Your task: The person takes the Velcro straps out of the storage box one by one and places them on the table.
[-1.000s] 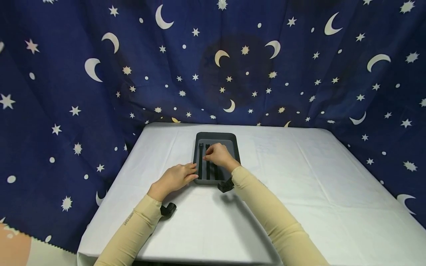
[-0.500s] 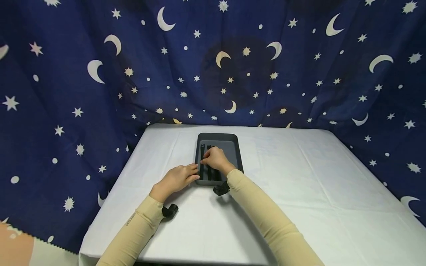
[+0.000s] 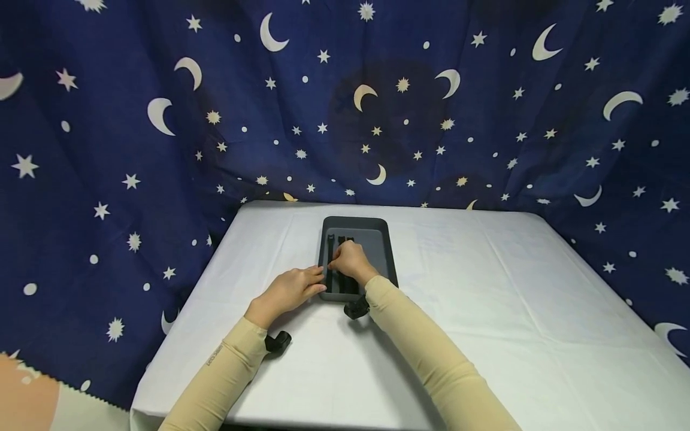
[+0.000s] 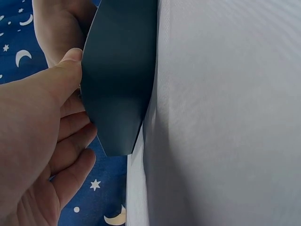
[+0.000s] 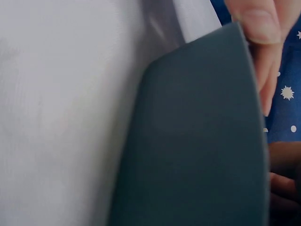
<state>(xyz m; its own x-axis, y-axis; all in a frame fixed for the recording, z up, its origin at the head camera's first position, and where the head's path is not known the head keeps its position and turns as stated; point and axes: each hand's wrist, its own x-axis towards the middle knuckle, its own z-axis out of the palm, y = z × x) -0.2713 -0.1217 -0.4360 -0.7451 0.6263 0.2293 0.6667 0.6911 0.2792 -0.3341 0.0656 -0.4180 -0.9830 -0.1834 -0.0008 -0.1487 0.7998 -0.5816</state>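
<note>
A dark grey tray (image 3: 384,242) holds three thin black straps with wider heads: the left strap (image 3: 330,281), the middle strap (image 3: 341,284) and the right strap (image 3: 351,287). They lie side by side, lengthwise, in its left half. My right hand (image 3: 353,262) reaches over the straps, thumb and fingertips drawn together at the left one; I cannot tell whether they pinch it. In the right wrist view the tray wall (image 5: 197,132) hides those fingertips. My left hand (image 3: 288,288) rests against the tray's left near rim, fingers loosely extended, its thumb (image 4: 73,59) touching the edge.
A white cloth (image 3: 485,335) covers the table under the tray. Behind it hangs a dark blue curtain (image 3: 302,108) with moons and stars. Each wrist carries a small black camera mount, such as the left mount (image 3: 278,343).
My right hand has moved slightly left and nearer, from over the middle strap to the left one, exposing the right strap's head. My left hand keeps its place at the tray rim.
</note>
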